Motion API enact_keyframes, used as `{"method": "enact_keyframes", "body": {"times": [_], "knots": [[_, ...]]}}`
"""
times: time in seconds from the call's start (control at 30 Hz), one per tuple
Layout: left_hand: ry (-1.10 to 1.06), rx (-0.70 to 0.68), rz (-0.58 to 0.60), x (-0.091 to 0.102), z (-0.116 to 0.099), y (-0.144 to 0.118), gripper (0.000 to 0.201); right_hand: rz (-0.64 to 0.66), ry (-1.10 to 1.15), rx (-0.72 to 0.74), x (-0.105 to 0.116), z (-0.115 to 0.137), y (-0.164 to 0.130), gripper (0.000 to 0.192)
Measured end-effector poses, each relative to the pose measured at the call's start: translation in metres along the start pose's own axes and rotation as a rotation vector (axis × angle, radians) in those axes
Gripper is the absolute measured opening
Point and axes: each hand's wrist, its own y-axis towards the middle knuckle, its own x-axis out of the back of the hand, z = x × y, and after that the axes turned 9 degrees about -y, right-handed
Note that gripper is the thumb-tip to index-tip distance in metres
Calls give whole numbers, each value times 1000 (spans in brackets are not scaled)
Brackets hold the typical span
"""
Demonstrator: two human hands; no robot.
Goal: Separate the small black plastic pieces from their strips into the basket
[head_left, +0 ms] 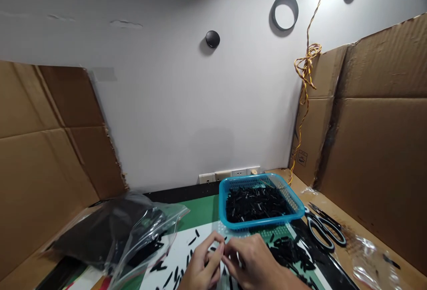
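My left hand (204, 264) and my right hand (252, 258) meet at the front middle, fingertips pinched close together. Whatever sits between the fingertips is too small and covered to make out. Around my left hand, slim black pieces (176, 274) lie scattered on a white sheet (187, 247). To the right of my right hand is a loose heap of similar black pieces (289, 252). Just beyond my hands stands a blue plastic basket (242, 225), holding a thick layer of these pieces.
At left lies a large clear zip bag (133, 236) with dark contents, its mouth toward me. Scissors (325, 231) and a crumpled clear plastic bag (370, 259) rest at right. Cardboard walls (376, 147) flank both sides. A twisted orange cord (305, 72) hangs by the socket strip (230, 174).
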Motion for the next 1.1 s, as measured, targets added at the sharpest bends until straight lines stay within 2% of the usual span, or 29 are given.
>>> {"method": "enact_keyframes", "body": {"times": [0.13, 0.33, 0.47, 0.63, 0.73, 0.97, 1.1], "knots": [[218, -159, -26, -8, -13, 1, 44, 186, 157, -104, 34, 7, 16, 15], [395, -295, -66, -7, -18, 12, 33, 453, 392, -222, 59, 0, 53, 58], [568, -363, -46, 0, -13, 13, 22, 448, 489, -297, 61, -4, 59, 60], [715, -399, -25, -2, -21, 16, 16, 393, 666, -371, 60, 2, 42, 48], [769, -417, 29, -2, -23, 23, 18, 334, 738, -440, 63, 3, 29, 42], [770, -410, 144, 2, 9, 15, 24, 354, 767, -564, 60, 3, 1, 37], [754, -417, 171, -3, 10, 10, 18, 334, 759, -622, 54, 2, -3, 36]]}}
